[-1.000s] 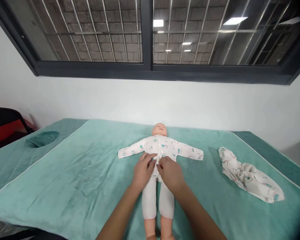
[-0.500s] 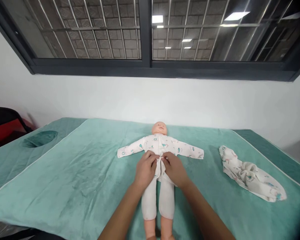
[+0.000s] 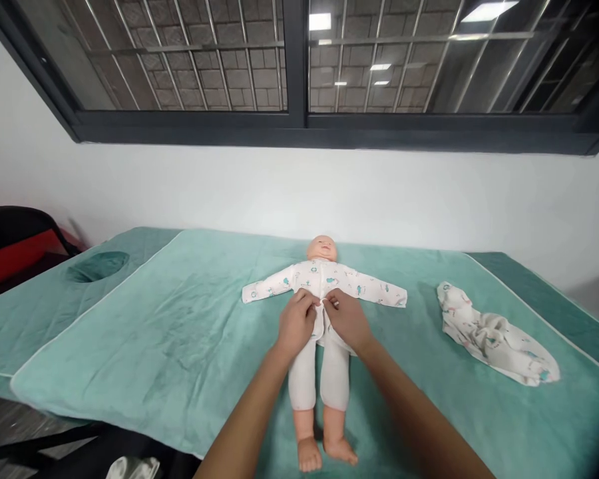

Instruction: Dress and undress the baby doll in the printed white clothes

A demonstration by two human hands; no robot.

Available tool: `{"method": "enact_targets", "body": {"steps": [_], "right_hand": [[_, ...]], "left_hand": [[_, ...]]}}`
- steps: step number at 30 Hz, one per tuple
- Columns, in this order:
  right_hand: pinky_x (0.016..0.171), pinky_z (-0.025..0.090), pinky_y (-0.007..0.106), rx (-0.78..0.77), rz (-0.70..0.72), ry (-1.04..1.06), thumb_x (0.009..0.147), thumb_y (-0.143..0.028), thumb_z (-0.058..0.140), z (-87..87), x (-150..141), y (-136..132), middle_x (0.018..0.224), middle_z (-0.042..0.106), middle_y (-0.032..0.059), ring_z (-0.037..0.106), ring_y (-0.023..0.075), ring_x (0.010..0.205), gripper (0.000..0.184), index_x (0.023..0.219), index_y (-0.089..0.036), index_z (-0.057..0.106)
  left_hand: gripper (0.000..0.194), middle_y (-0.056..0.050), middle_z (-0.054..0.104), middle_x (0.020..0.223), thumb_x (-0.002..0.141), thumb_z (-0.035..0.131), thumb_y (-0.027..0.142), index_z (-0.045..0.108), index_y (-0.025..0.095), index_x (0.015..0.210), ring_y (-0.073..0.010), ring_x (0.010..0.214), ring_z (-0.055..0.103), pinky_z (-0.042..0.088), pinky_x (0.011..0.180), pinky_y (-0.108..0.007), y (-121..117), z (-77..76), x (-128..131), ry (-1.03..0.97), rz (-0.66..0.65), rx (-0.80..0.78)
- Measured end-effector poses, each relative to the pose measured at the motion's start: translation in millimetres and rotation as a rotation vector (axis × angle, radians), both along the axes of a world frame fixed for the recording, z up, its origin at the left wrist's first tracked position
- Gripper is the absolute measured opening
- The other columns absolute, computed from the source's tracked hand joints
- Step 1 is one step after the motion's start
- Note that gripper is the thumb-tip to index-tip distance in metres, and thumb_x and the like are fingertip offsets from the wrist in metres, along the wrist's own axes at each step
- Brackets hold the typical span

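A baby doll (image 3: 322,248) lies on its back with its arms spread to both sides. It wears a white long-sleeved shirt (image 3: 307,274) with small coloured prints. At the doll's belly, my left hand (image 3: 298,320) pinches one side of the shirt's front opening. Facing it, my right hand (image 3: 348,318) pinches the other side, the fingertips of both hands close together. What lies between the fingertips is too small to make out. Below my hands the doll's white cloth legs (image 3: 302,376) stretch towards me, ending in bare feet (image 3: 310,454).
A crumpled printed garment (image 3: 496,342) lies to the right on the green padded bed cover (image 3: 144,332). The bed has a round hole (image 3: 98,266) at its left end. A wall and a barred window (image 3: 299,126) stand behind; a black and red chair (image 3: 17,243) is far left.
My view has shifted, so the doll's feet and the bed's front edge show more. Both hands stay at the shirt front, with the fingertips slightly higher up the doll.
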State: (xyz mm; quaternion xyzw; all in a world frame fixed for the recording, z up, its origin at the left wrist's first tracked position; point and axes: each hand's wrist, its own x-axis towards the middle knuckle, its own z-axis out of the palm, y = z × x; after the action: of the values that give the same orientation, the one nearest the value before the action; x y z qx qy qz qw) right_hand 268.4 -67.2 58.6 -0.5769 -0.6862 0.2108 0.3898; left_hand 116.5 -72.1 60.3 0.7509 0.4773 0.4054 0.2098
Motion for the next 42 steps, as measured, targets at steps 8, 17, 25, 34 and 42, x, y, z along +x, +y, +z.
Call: {"method": "enact_targets", "body": {"steps": [8,17,25,34,42], "right_hand": [[0.050,0.038,0.025,-0.232,0.193,0.231,0.088,-0.040,0.052,7.3,12,-3,0.075,0.060,-0.0048,0.048,0.0104,0.046,0.018,0.087,-0.024,0.058],[0.057,0.040,0.027,-0.110,0.035,0.258,0.087,-0.035,0.051,4.3,8,-1,0.073,0.061,-0.0036,0.051,0.0129,0.053,0.013,0.081,-0.024,0.055],[0.067,0.039,0.029,-0.003,-0.069,-0.223,0.088,-0.041,0.059,30.0,2,5,0.095,0.067,0.0031,0.061,0.0193,0.079,0.019,0.091,-0.022,0.059],[0.059,0.029,0.030,-0.076,-0.094,-0.545,0.091,-0.024,0.050,38.3,-15,24,0.083,0.065,0.0077,0.057,0.0198,0.072,0.015,0.081,-0.018,0.060],[0.063,0.038,0.027,0.028,0.012,0.108,0.081,-0.028,0.060,-1.1,4,19,0.070,0.059,-0.0022,0.051,0.0142,0.063,0.008,0.078,-0.021,0.062]], "left_hand": [[0.011,-0.002,0.058,0.092,0.085,0.055,0.019,0.065,0.019,0.089,-0.0142,0.078,0.054,0.044,0.073,-0.028,4,-3.6,-4,-0.245,-0.035,-0.172],[0.007,-0.002,0.061,0.086,0.084,0.064,0.024,0.067,0.019,0.080,-0.0145,0.078,0.055,0.042,0.072,-0.028,2,-2.3,-4,-0.136,-0.029,-0.127],[0.018,-0.005,0.064,0.100,0.089,0.055,0.019,0.067,0.019,0.102,-0.0175,0.095,0.058,0.045,0.089,-0.032,22,3.3,-11,-0.138,0.038,0.015],[0.012,-0.005,0.066,0.090,0.085,0.061,0.025,0.071,0.020,0.079,-0.0198,0.091,0.060,0.045,0.087,-0.034,64,9.8,11,-0.063,0.084,-0.063],[0.009,-0.005,0.066,0.094,0.078,0.063,0.023,0.069,0.019,0.084,-0.0180,0.090,0.061,0.047,0.082,-0.030,65,14.4,5,-0.057,0.028,-0.186]]}}
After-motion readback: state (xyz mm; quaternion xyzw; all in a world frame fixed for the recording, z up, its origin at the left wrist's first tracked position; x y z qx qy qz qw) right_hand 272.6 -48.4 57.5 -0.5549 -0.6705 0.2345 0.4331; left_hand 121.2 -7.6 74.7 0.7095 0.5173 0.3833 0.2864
